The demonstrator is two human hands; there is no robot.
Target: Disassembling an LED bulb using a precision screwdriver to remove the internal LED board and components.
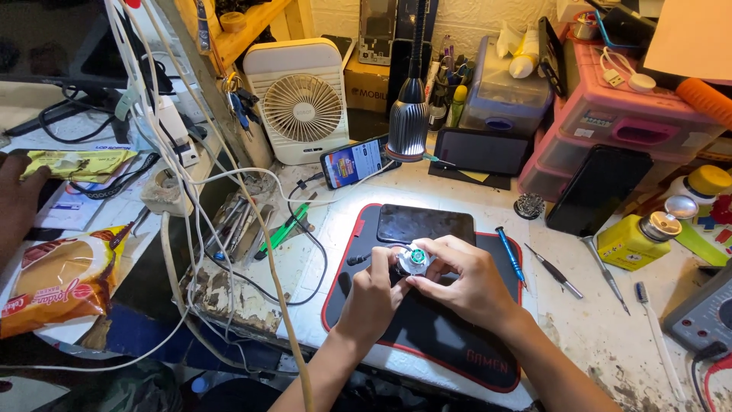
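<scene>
While the lamp shines down, the left hand and right hand both pinch a small round part between their fingers, just above the black mat on the bench, near a dark phone.

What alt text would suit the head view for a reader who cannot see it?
Both hands, left hand and right hand, hold a small round metal part above a black mat with red edging under a lit desk lamp. A dark phone lies on the mat; a white fan stands behind.
</scene>
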